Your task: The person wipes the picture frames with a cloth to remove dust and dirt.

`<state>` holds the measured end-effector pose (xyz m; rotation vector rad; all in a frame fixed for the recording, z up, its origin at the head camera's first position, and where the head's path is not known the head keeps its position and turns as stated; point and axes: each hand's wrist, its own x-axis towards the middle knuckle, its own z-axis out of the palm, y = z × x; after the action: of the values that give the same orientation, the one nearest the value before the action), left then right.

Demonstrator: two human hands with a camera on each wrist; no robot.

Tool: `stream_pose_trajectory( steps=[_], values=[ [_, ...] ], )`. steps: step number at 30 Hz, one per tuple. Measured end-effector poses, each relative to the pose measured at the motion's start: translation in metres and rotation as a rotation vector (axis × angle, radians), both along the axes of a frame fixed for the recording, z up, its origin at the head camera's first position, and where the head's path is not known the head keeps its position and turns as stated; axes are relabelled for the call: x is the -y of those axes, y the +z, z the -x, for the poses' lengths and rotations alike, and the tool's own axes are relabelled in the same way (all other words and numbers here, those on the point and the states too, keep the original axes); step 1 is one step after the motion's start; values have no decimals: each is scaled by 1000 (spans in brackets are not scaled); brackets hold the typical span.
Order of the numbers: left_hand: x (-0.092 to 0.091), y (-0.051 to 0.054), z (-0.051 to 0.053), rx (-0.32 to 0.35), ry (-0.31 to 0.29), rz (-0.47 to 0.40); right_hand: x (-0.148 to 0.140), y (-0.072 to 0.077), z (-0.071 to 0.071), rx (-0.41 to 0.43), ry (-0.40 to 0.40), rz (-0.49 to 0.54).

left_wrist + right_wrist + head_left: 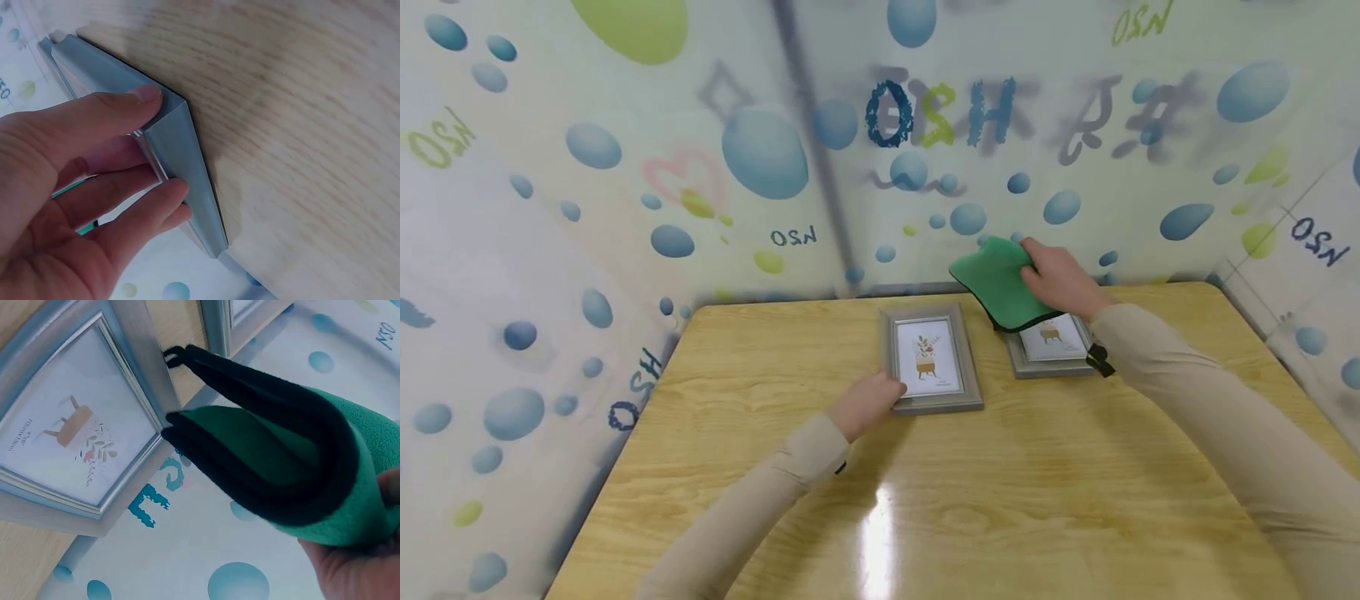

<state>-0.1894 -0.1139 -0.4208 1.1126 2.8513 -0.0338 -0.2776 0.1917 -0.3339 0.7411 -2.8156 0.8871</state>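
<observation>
On my feed I count one frame, corner gripped by left hand, second frame near right hand, which pinches one green cloth

1. A counter of pale yellow wood, with visible grain, rounded far corners and a bright streak of glare toward its near side.
2. Near the counter's far edge, around the middle, rests the left frame: grey, rectangular, its longer sides running away from the viewer, with a plant print inside.
3. To its right, well apart, rests the right frame, also grey, with a similar print; its far part is hidden in the head view.
</observation>
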Motion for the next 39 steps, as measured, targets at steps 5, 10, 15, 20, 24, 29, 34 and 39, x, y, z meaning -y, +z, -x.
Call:
stream_pose_trajectory(
  steps=[5,10,15,20,24,29,34,39],
  values=[
    [0,0,-8,-12,-29,33,12,-1,11,-19,4,-5],
    [-1,0,-15,-45,-83,37,29,-5,22,10,8,-47],
    [-3,0,-24,-77,-100,52,50,-15,24,-12,45,-90],
    [-5,0,-28,-90,-103,71,68,-39,14,12,98,-122],
    [-5,-1,-28,-96,-88,54,77,-58,8,76,145,-174],
    [-2,0,-28,-89,-76,29,81,-69,3,168,177,-243],
    [-1,-1,-26,-88,-90,18,78,-78,10,215,166,-294],
    [-2,0,-27,-69,-85,-1,85,-78,22,261,180,-334]
  ],
)
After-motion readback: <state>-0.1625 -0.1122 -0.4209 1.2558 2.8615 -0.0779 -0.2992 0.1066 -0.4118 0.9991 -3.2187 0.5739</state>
